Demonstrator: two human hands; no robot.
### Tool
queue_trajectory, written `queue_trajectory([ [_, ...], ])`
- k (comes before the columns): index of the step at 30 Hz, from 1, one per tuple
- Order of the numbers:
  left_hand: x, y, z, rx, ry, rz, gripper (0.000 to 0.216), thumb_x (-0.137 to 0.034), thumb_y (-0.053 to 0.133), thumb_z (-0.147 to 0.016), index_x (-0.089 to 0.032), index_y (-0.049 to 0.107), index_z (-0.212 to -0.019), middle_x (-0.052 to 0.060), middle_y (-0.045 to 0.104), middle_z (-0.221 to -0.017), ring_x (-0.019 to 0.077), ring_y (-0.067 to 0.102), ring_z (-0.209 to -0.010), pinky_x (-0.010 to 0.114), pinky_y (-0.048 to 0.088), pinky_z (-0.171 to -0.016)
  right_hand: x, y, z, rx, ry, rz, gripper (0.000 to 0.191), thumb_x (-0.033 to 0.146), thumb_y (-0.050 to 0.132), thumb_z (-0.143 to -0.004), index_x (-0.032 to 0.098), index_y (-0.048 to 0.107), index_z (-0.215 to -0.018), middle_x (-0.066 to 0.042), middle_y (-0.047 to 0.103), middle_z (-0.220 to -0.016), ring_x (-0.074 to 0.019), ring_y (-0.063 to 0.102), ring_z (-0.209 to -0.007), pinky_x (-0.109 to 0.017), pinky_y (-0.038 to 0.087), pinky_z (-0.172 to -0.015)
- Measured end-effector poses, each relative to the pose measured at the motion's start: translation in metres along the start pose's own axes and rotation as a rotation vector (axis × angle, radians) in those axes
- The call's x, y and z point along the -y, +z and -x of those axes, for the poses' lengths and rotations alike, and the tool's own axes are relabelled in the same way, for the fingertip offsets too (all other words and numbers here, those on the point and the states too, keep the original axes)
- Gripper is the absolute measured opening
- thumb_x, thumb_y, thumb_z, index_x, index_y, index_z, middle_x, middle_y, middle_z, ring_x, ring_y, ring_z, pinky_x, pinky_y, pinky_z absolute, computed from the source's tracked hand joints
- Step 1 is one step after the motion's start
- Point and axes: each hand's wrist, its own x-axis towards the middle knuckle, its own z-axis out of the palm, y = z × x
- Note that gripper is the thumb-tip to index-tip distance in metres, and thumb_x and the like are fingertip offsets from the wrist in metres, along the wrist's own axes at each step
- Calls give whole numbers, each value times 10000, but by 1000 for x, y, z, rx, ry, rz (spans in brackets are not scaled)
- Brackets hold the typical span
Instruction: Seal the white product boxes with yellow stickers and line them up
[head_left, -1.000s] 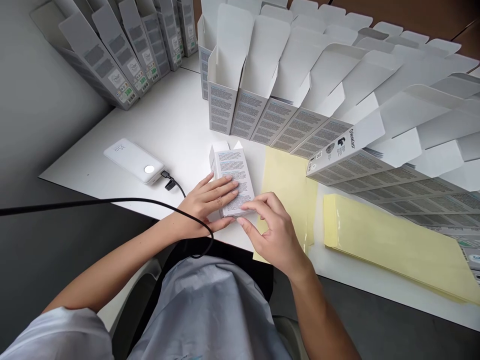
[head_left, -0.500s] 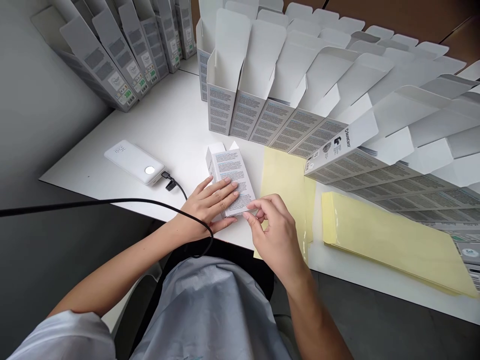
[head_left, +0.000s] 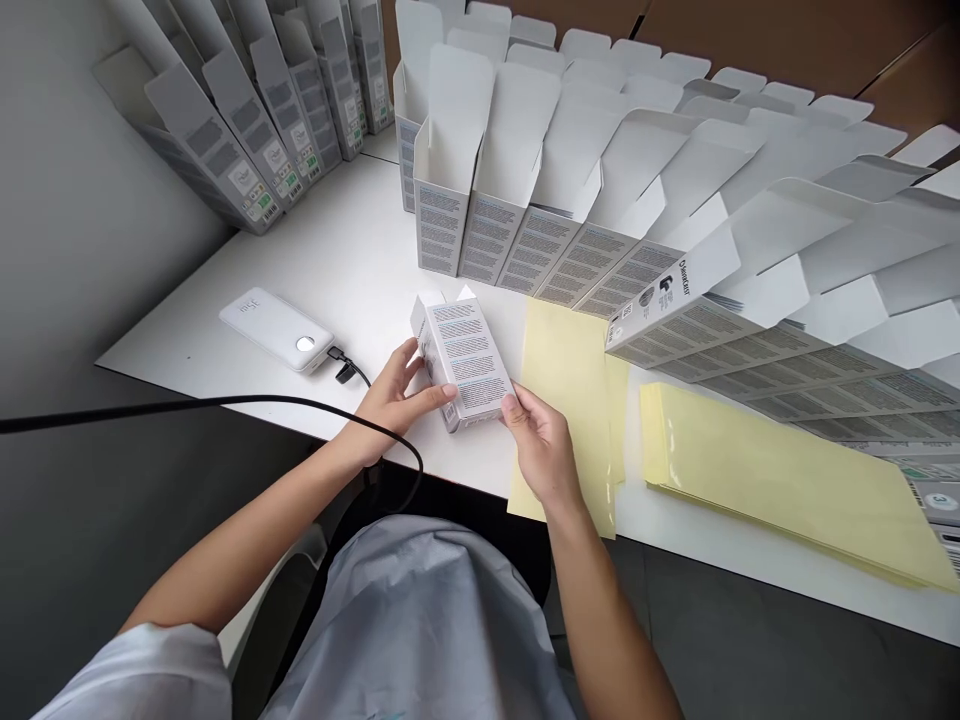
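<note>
Printed white carton (head_left: 463, 360) clamped in the grip of left hand (head_left: 391, 402) and right hand (head_left: 541, 442) (end flaps (head_left: 466, 293) sticking up)

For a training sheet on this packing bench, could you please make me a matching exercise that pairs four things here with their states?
Things:
1. Carton
2. Power bank
3. Stack of pale yellow sheets
4. Row of cartons

States:
A. Lying flat with a black cable plugged in
B. Standing with top flaps open
C. Held between the left hand and right hand
D. Lying flat to the right of both hands

Pairs: 1-C; 2-A; 3-D; 4-B
</note>
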Motion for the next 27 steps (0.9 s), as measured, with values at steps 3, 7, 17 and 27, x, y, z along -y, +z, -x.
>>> queue_trajectory([
  [3, -4, 7, -7, -116, -49, 136, 1149, -427, 837, -608, -178, 196, -1528, 140, 166, -1588, 271, 323, -1481, 461, 335, -1268, -5, 0, -3, -84, 4, -85, 437, 488, 587, -923, 214, 673, -1252, -80, 682, -1241, -246, 638, -1158, -408, 498, -1028],
  [7, -8, 14, -9, -44, -104, 326, 983, -387, 867, -580, -118, 408, -1407, 194, 412, -1454, 273, 547, -1292, 454, 487, -1137, -14, 0, -5, -200, 77, -233, 429, 478, 668, -833, 195, 715, -1152, -102, 721, -1136, -232, 690, -1017, -407, 570, -886],
  [17, -10, 31, 0, 135, -121, 499, 957, -571, 833, -577, -143, 492, -1362, 120, 629, -1224, 257, 664, -1106, 378, 595, -1009, 8, 13, 13, -413, -280, -28, 224, 305, 647, -886, 197, 679, -1079, -104, 681, -1120, -206, 655, -1051, -367, 577, -858],
  [27, -8, 35, 9, 91, 6, 463, 914, -522, 829, -614, -144, 485, -1373, 110, 646, -1181, 219, 665, -1107, 326, 577, -1045, 28, 8, 27, -363, -498, 330, 62, 140, 656, -818, 183, 676, -857, -86, 649, -961, -186, 663, -901, -350, 608, -792],
])
